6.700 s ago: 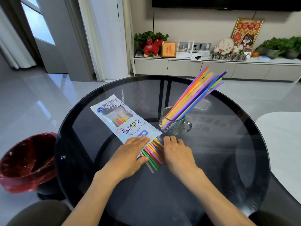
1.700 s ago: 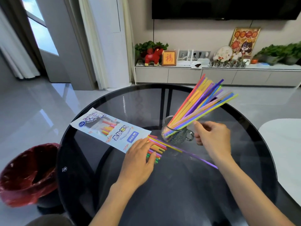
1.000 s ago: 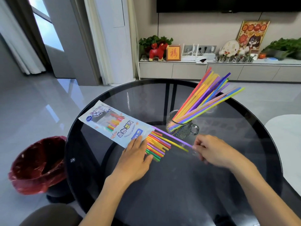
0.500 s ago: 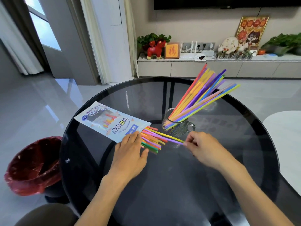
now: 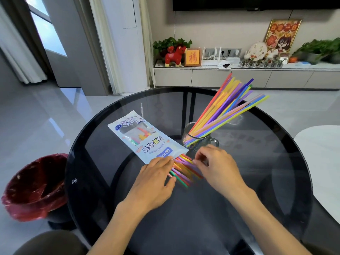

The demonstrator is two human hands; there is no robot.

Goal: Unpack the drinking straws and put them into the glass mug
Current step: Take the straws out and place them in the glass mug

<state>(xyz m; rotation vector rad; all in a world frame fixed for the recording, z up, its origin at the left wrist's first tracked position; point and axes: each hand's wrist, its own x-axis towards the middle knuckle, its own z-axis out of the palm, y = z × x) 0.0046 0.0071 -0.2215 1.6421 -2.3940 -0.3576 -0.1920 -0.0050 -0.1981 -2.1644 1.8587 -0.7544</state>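
A pale blue straw packet [image 5: 147, 140] lies flat on the round glass table [image 5: 276, 162], its open end toward me. Several coloured straws [image 5: 184, 169] stick out of that end. My left hand [image 5: 156, 179] lies flat on the packet's mouth and on the straws, fingers spread. My right hand [image 5: 215, 166] pinches the tips of the protruding straws just right of the packet. Behind it stands the glass mug [image 5: 195, 138] with several long straws [image 5: 226, 107] fanning up to the right.
A red-lined waste bin [image 5: 35, 184] stands on the floor at the left of the table. A white tabletop [image 5: 320, 159] borders the right side. A low cabinet with ornaments and plants runs along the back wall.
My right hand has moved left from the pulled-out purple and yellow straws to the straw ends at the packet's mouth. My left hand stays pressed on the packet.
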